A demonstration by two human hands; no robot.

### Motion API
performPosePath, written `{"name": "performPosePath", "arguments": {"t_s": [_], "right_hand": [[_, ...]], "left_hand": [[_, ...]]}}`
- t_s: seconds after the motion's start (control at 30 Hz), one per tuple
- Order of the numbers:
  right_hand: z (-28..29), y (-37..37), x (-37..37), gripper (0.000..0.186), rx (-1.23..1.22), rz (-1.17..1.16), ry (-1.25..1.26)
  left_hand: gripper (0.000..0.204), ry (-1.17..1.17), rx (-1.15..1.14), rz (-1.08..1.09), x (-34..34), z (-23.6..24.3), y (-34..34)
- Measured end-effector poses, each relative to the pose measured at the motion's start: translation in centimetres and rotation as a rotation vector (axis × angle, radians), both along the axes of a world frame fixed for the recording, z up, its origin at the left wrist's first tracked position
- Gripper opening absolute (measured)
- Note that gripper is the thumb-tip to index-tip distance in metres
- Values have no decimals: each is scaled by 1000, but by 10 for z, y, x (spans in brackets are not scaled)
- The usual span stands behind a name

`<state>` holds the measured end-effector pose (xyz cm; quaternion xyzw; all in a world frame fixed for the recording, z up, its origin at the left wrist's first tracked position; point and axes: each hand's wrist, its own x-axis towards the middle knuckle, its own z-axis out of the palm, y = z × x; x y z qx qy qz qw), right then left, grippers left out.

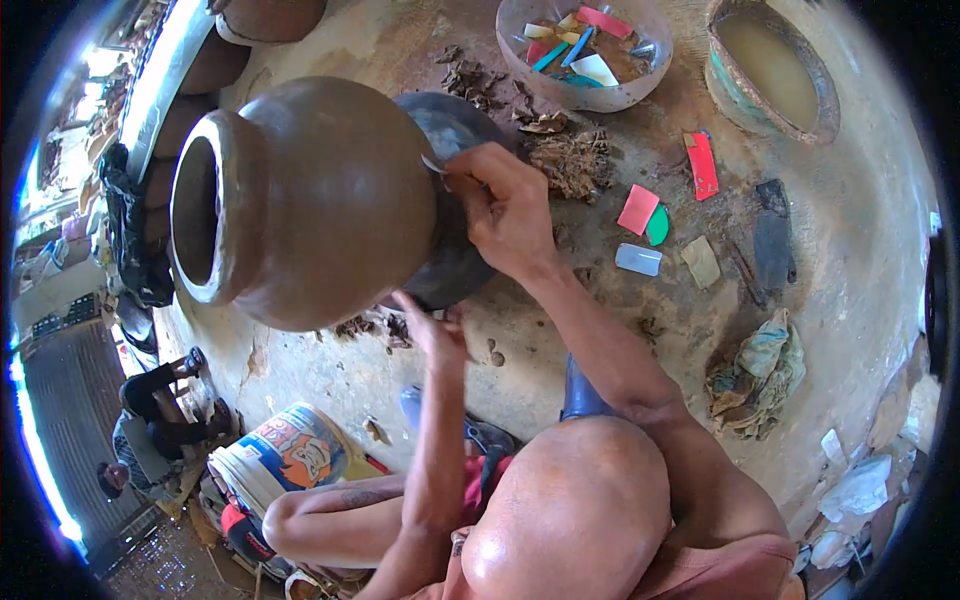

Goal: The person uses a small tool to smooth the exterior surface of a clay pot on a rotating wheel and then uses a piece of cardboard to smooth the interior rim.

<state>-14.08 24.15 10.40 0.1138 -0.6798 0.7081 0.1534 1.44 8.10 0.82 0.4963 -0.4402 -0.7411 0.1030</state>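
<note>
In the head view, the pot [335,190] is just left of the right hand [505,205], with its mouth turned away from this hand, to the left. The right hand is pinching a thin pale blade [432,164] between thumb and fingers, near the pot's rounded wall. The left hand [432,335] is below the pot; one finger is stretched toward it and the others are partly bent, but I cannot tell if it touches. A dark base [450,275] shows behind the pot, between it and the right hand. Beyond the right hand and slightly to its right, a clear tub [590,98] contains red, blue, white and yellowish pieces [596,68]. Farther to the right of this hand, a basin [823,92] contains cloudy water [768,68]. To the left of the left hand and nearer to the body stands a pail [268,458], whose content I cannot make out.
</note>
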Motion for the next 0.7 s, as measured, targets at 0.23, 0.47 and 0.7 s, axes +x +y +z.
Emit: {"name": "performPosePath", "arguments": {"t_s": [0.23,0.47,0.7], "right_hand": [[0,15,0,22,38,-52,15],[-2,4,2,25,20,-52,-1],[0,4,1,25,2,-41,-4]], "left_hand": [[62,-99,156,-137,-14,32,-19],[70,-27,5,34,-11,14,19],[69,0,102,-132,-6,26,-42]]}}
